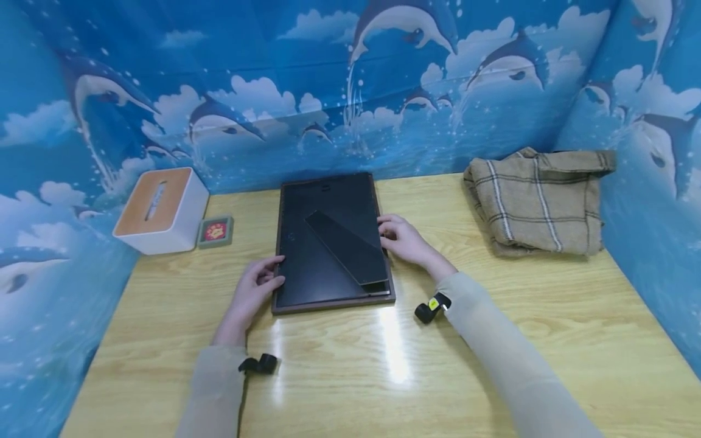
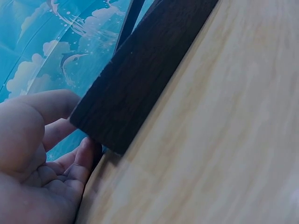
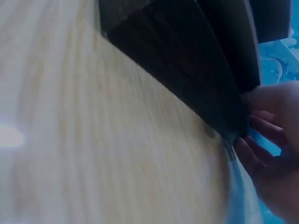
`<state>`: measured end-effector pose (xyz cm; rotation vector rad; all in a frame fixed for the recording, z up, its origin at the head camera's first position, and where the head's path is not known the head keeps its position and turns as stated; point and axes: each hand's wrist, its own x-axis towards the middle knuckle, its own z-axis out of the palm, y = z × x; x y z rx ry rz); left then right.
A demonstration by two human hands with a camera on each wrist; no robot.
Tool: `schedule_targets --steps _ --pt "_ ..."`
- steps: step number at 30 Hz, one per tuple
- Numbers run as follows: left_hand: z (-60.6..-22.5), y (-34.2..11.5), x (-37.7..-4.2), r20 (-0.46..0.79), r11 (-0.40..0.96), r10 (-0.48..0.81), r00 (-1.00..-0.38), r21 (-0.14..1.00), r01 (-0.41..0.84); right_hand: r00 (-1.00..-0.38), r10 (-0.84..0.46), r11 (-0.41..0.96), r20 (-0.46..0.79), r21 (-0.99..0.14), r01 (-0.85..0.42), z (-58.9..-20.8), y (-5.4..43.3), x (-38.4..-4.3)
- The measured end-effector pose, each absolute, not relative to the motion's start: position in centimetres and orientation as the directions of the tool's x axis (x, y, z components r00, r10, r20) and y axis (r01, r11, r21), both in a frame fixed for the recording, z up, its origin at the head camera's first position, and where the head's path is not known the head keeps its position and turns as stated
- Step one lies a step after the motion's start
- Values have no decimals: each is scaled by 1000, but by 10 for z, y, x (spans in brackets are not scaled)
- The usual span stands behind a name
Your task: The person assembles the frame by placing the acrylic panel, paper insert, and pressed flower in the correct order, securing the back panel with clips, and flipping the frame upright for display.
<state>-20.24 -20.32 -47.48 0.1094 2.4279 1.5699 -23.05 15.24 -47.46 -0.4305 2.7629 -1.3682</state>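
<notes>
Hands [image 1: 256, 283] on frame [image 1: 324, 261], probably facedown, long axis toward backdrop [image 1: 328, 146].

A glossy wood-grain table [image 1: 334, 371] adjoins 3 blue dolphin-print walls [image 1: 323, 67].

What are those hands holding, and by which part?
A black, rectangular, brown-edged picture frame: the left hand grips its left side edge; the right hand, its right side edge.

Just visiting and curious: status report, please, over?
Left hand, right hand: holding picture frame by opposite sides. Frame lies back side up on table. Tissue box, cloth: clear of it.
</notes>
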Motion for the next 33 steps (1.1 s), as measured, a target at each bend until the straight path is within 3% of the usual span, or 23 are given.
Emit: schedule_targets --steps 5,10,16,24,33 --pt "-464 -200 -199 -188 433 188 -964 897 -90 -922 -384 616 43 -732 -291 -470 162 -236" --pt "-477 -204 -204 -187 447 179 -966 890 -89 -836 -541 547 -90 -793 -268 -462 178 -247" --pt "-476 -205 -206 -195 441 193 -962 893 -93 -776 -607 519 -168 -824 -227 -457 186 -258" --pt "-478 -205 -203 -166 444 187 -968 894 -68 -767 -635 467 -94 -837 -284 -468 189 -265" --pt "-479 -204 -204 -164 424 179 -970 903 -74 -817 -577 416 -28 -870 -263 -473 189 -263"
